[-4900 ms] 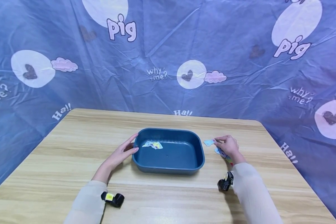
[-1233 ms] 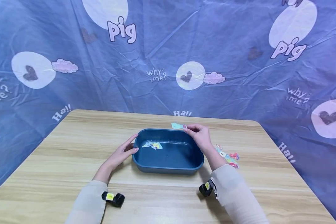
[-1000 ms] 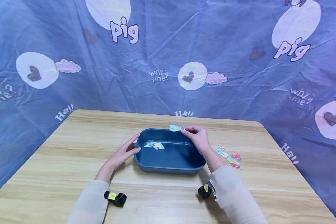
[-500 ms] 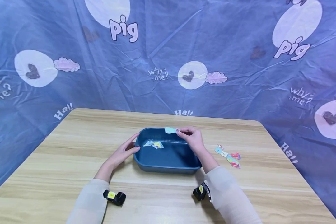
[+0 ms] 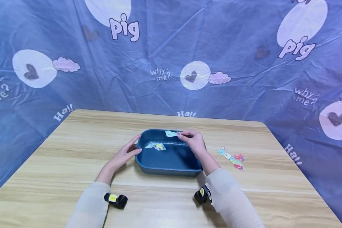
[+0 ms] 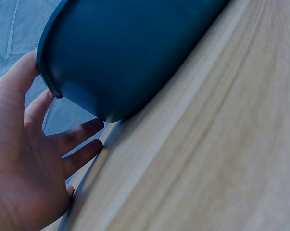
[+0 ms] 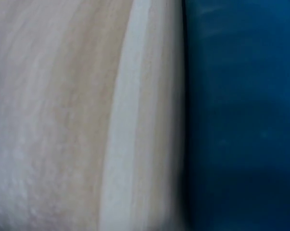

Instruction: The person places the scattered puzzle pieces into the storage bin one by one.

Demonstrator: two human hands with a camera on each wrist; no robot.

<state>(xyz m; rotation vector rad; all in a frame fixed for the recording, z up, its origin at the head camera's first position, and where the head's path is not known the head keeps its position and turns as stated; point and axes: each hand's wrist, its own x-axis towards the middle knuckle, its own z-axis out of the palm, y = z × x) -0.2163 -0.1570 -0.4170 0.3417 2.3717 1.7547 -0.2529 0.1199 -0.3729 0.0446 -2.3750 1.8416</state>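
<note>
A dark blue rectangular basin (image 5: 171, 161) stands mid-table. My left hand (image 5: 122, 158) holds its left rim, thumb hooked over the edge; in the left wrist view the remaining fingers spread beside the outer wall (image 6: 116, 53). My right hand (image 5: 194, 143) pinches a flat light-blue cut-out piece (image 5: 171, 134) with a pink end between thumb and forefinger, over the basin's far side. Inside the basin, toward the left, lies a blue, white and yellow flat piece (image 5: 156, 146). The right wrist view shows table and the basin's wall (image 7: 241, 115), with the hand out of sight.
Several small colourful flat pieces (image 5: 236, 161) lie on the wooden table (image 5: 273, 177) to the right of the basin. A blue printed cloth (image 5: 171, 47) hangs behind the table. Each wrist carries a small black camera (image 5: 117, 200).
From the right of the basin my right hand has brought the light-blue piece leftward, over the far rim, then slightly down toward the inside. My left hand stays on the rim.
</note>
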